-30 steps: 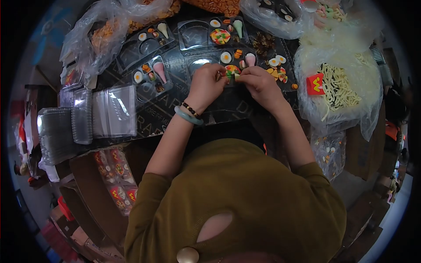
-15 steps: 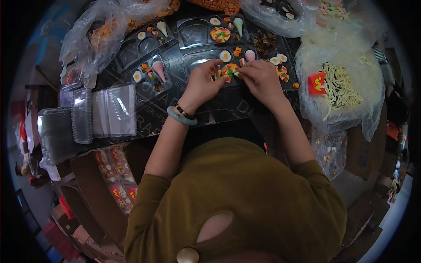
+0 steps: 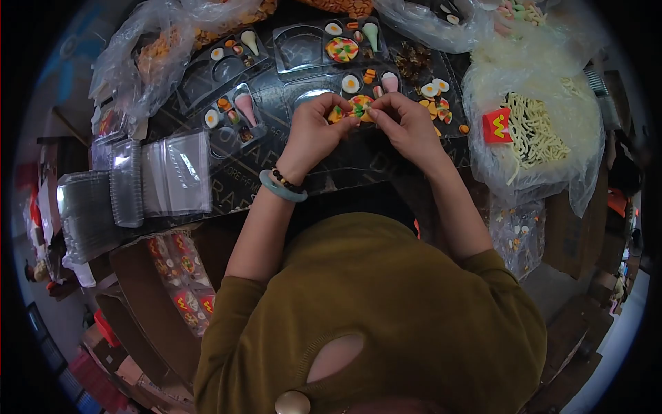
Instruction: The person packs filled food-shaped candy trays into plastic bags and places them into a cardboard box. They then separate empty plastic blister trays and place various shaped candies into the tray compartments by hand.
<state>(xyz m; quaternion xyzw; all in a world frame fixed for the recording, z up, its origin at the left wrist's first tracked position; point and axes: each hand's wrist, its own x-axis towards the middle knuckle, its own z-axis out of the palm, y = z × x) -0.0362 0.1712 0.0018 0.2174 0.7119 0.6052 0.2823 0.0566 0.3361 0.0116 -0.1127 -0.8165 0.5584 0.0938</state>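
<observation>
My left hand [image 3: 312, 134], with a bracelet on the wrist, is closed in a pinch around a small toy pizza slice [image 3: 335, 114]. Close beside it, my right hand [image 3: 409, 130] has thumb and forefinger pinched at the edge of a multicoloured toy pizza [image 3: 360, 107]. Both hands are over the near clear plastic tray [image 3: 296, 93]. That tray also holds a toy fried egg [image 3: 350, 83], an orange toy burger [image 3: 369, 75] and a pink cone-shaped piece [image 3: 390, 82]. The fingers partly hide the pizza and the tray.
Filled trays, such as the far one [image 3: 283, 45], lie on the black table. Loose pizza slices [image 3: 443, 112] are at right, near a plastic bag [image 3: 483, 176] with toy noodles [image 3: 538, 138] and a red packet [image 3: 496, 125]. Stacked clear covers [image 3: 176, 172] lie at left.
The view has shifted slightly. My hands have drawn a little closer together over the pizza, with the right fingertips moving left. More loose slices show beside my right hand.
</observation>
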